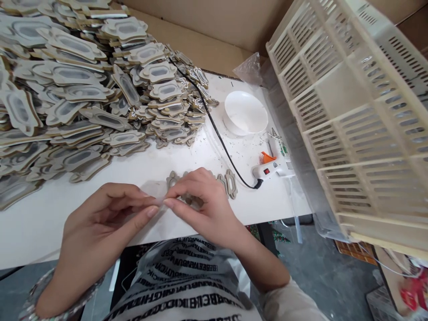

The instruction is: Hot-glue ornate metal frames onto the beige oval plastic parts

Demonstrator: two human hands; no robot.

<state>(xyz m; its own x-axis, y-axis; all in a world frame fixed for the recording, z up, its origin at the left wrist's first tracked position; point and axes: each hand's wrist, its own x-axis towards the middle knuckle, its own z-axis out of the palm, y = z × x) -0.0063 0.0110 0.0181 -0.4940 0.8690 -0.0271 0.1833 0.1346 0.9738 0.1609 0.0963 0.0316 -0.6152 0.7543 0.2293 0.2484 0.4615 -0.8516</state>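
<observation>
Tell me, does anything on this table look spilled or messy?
Yes: small dark bits lie scattered on the tabletop near the white bowl, outside it, like stray scraps. Their source isn't clear.

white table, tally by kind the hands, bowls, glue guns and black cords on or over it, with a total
Hands: 2 (left hand, right hand)
Bowls: 1 (white bowl)
Glue guns: 1 (white glue gun)
Cords: 1 (black cord)
Total: 5
</observation>
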